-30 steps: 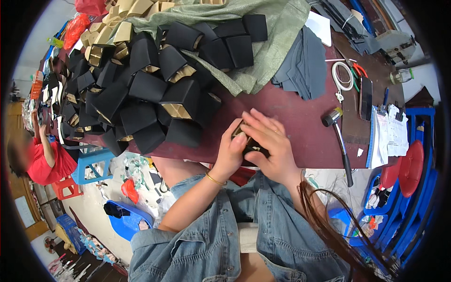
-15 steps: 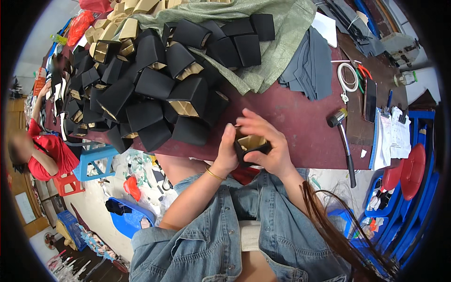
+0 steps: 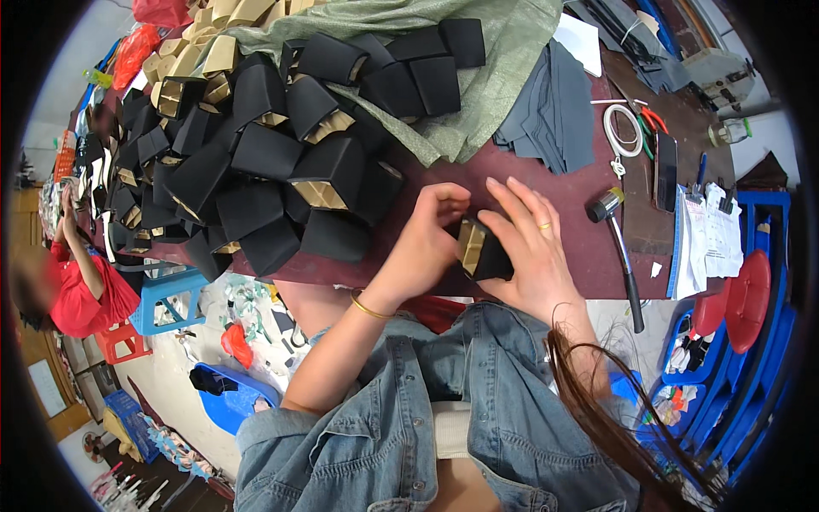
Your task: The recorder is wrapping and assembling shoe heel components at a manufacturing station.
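A black-covered block heel point(image 3: 490, 254) is held over the near edge of the table, its beige inner face turned to the left. My right hand point(image 3: 536, 247) grips it from the right, fingers stretched over its top and the thumb side beneath. Beside the beige face is my left hand point(image 3: 426, 237), its fingers loosely curled and parted from the thumb. That thumb side is close against the heel; whether it presses on it I cannot tell. A large pile of similar black-covered heels point(image 3: 264, 152) lies to the left.
Bare beige heels point(image 3: 220, 55) and a green woven sheet point(image 3: 444, 141) lie at the back. Grey cut pieces point(image 3: 554, 115), a white cord coil point(image 3: 623, 128), a phone point(image 3: 665, 175) and a hammer point(image 3: 621, 247) are on the right. Another person point(image 3: 85, 290) sits far left.
The heel has been turned so its beige face points left, and it has shifted slightly right. My left hand has come away from its side; the right hand has moved over it.
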### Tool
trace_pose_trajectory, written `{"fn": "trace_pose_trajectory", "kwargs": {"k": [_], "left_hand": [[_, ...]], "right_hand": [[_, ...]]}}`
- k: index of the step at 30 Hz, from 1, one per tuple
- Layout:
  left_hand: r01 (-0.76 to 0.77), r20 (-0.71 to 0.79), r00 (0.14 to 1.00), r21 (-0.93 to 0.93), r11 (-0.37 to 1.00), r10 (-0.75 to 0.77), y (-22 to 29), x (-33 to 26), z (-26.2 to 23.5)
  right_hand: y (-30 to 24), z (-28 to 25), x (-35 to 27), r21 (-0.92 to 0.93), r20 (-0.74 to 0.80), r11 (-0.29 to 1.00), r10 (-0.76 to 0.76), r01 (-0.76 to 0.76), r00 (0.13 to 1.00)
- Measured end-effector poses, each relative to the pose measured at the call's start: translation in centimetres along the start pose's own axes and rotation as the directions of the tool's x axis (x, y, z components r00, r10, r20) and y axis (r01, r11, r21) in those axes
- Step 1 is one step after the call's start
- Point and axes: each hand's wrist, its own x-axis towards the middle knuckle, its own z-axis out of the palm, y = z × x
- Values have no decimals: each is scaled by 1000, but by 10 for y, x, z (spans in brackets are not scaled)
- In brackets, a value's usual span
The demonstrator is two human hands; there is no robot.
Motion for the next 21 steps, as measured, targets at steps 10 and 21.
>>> {"fn": "trace_pose_trajectory", "kwargs": {"k": [10,21], "left_hand": [[-262,60,964,40,964,259,-18,8,16],[-89,125,990,146,985,71,-13,18,8]], "right_hand": [[22,53,14,722,-159,691,224,-42,962],[28,60,11,775,-106,630,200,-45,974]]}}
